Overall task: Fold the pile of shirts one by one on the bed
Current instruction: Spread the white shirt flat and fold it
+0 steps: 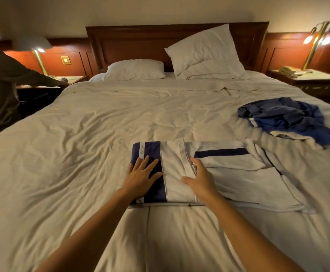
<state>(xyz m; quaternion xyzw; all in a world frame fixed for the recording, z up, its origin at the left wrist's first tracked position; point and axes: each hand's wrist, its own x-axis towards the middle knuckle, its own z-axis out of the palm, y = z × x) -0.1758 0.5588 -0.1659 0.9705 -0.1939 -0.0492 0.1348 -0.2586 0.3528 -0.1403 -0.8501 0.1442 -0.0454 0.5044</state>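
1. The left hand [142,173] lies flat with its fingers spread on the navy panel of the white-and-navy shirt [244,181]. It grips nothing. If it lifts unevenly, the folded layers under the fingertips could shift.
2. The right hand [199,175] rests on the white part just beside the left, fingers loosely extended and not pinching. Pushing sideways from here would likely bunch the fold line under them.
3. To the right of the right fingers, the rest of the shirt lies loose with a sleeve askew. Folding it over without squaring it first would probably make a crooked bundle.
4. The bed [81,134] under both palms is soft and creased, so pressing may set wrinkles in.
5. Beyond the right fingertips, well apart, the crumpled blue pile [285,116] waits. A wide fold could drag towards it.
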